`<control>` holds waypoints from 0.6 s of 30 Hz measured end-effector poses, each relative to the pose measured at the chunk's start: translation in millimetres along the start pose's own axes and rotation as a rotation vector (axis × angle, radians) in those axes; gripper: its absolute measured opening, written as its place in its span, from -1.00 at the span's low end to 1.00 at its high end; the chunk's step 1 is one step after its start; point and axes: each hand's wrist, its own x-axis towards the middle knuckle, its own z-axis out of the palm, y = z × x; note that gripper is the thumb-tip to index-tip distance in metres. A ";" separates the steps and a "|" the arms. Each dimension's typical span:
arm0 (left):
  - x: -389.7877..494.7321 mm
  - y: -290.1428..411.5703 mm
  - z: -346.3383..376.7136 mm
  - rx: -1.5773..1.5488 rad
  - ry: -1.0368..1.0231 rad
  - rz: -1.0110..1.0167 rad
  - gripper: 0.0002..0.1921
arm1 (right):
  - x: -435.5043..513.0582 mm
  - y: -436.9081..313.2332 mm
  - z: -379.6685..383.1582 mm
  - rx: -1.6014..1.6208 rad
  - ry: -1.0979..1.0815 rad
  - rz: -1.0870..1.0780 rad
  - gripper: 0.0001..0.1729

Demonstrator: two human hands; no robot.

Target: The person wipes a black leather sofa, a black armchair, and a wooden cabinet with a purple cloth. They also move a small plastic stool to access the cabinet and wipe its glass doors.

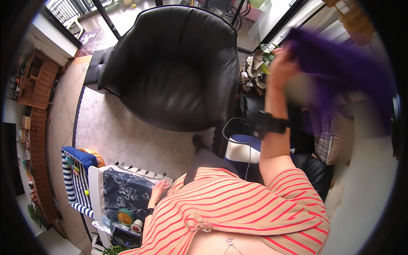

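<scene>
Raised at the upper right, my right hand [283, 65] grips a purple cloth [338, 67], which is spread out and blurred by motion. Part of the fingers is hidden by the cloth. Low at the left of my body, my left hand [161, 188] rests at the edge of a small table covered with a dark floral tablecloth [127, 188]. Its fingers are slightly bent and nothing shows in them. Farther along that table are a roll of tape [125, 216], a smaller white and red roll [137, 225] and some crumpled clear plastic [106, 221].
A black leather armchair [178, 79] stands ahead on a pale rug [95, 118]. A white and blue object [240, 149] with a grey cable is beside my right arm, near a black sofa [314, 169] with cushions. A striped basket [78, 181] stands left of the table.
</scene>
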 end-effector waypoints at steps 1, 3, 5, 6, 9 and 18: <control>4.3 8.3 2.9 0.068 0.054 -0.020 -0.56 | -34.4 38.7 22.9 -0.199 -0.247 0.081 -0.54; 8.5 30.1 8.6 0.046 0.079 -0.016 -0.59 | -130.0 97.5 40.0 -0.779 -1.179 0.078 -0.45; 12.0 55.5 16.1 0.106 0.151 -0.029 -0.63 | -240.4 122.0 8.6 -0.645 -1.472 0.537 -0.56; 10.7 66.1 19.4 0.043 0.164 0.005 -0.66 | -284.5 127.7 1.6 -0.736 -1.563 0.805 -0.58; 5.4 87.1 24.8 -0.061 0.192 0.039 -0.75 | -349.5 131.6 -21.0 -0.461 -2.120 0.767 -0.68; 28.4 110.7 -17.9 -0.021 0.251 -0.009 -0.72 | -165.1 64.5 178.4 0.064 -1.248 0.706 -0.86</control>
